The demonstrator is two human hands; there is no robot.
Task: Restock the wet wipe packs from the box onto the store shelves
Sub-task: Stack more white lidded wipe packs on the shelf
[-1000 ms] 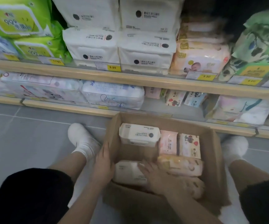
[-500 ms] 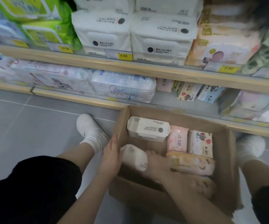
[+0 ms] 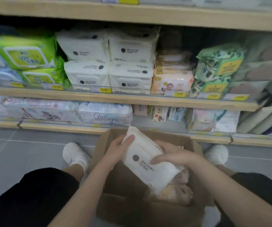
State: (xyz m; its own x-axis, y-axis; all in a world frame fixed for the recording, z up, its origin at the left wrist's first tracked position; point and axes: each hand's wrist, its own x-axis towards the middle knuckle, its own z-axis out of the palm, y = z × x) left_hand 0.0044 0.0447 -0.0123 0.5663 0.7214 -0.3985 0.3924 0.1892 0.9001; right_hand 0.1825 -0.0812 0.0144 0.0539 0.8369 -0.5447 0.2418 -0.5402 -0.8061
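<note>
Above the open cardboard box, both hands, left hand and right hand, grip a tilted white wet wipe pack with a dark round logo and small print.

Dark open gap above the stacked peach baby wipe packs on the middle shelf, wide enough for entry. Left of it, white wipe packs piled nearly to the board above. Bare patch on the bottom shelf before small packs. Cardboard box mouth largely blocked by the white pack held in both hands.
</note>
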